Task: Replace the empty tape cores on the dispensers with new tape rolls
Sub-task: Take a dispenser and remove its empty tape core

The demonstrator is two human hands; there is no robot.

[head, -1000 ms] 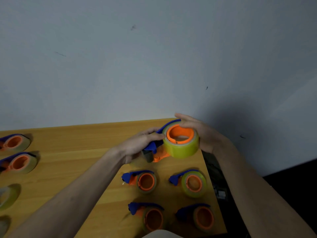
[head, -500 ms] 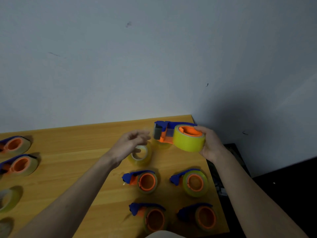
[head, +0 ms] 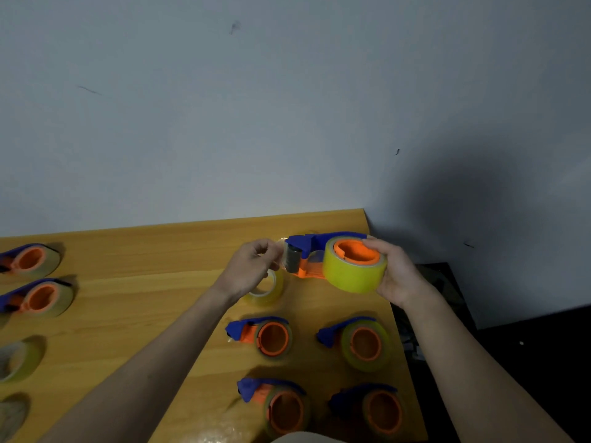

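One blue-and-orange plastic dispenser (head: 307,260) bearing a full yellow tape roll (head: 351,273) was gripped by the right hand (head: 396,276) right of centre, above the wooden counter (head: 128,292). The left hand (head: 249,270) appeared pinched on clear tape at its roller; threading seemingly remained.

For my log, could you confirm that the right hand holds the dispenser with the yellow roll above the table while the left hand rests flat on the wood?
Not quite. The head view shows the left hand raised at the front of the dispenser, fingers pinched there, not flat on the table. The right hand does hold the dispenser.
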